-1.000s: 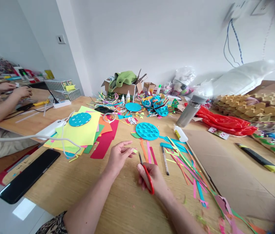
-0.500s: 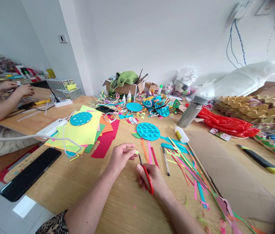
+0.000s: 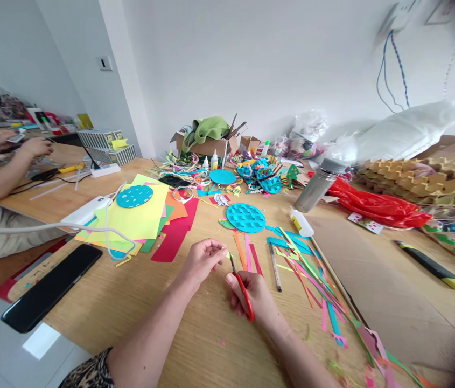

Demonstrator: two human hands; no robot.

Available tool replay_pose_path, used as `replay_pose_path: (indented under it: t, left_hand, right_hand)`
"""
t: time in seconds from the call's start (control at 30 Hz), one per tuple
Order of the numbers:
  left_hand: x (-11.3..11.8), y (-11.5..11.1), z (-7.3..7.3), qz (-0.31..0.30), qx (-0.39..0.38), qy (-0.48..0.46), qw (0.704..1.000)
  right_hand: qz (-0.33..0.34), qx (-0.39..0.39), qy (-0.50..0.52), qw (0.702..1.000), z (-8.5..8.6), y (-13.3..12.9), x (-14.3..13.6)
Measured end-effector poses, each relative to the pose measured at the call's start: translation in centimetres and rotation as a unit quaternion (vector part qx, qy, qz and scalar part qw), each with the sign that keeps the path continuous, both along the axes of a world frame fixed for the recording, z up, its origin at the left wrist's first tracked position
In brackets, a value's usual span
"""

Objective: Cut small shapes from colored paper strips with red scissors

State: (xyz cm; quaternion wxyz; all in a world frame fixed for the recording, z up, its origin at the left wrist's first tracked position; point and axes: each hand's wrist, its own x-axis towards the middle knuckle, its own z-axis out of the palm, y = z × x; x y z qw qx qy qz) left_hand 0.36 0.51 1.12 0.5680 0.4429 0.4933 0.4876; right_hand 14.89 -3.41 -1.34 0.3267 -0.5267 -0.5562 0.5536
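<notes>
Red-handled scissors are in my right hand, their dark blades pointing up and away toward my left fingertips. My left hand pinches a tiny yellow-green paper piece right by the blade tips. Just beyond both hands lies a blue disc with raised shapes. Orange, pink and red strips lie behind the scissors, and a pen rests to their right beside a heap of coloured paper strips.
Coloured sheets and a black phone lie left. A metal bottle, glue bottle, cardboard sheet and cutter are right. Craft pieces and a box stand behind. Another person's hands are far left.
The fingers of my left hand have curled in more around the small paper piece, and less of it shows. My right hand with the scissors has hardly moved. The other person's hands have shifted slightly.
</notes>
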Motion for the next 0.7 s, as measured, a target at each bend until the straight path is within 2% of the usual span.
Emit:
replay_pose_path:
  t: [0.37, 0.7]
  left_hand:
    - [0.21, -0.21, 0.22, -0.035, -0.037, 0.029, 0.998]
    - [0.15, -0.27, 0.01, -0.07, -0.037, 0.042, 0.996]
  right_hand:
    - [0.004, -0.005, -0.003, 1.0, 0.04, -0.01, -0.01]
    - [0.018, 0.003, 0.002, 1.0, 0.51, -0.14, 0.11]
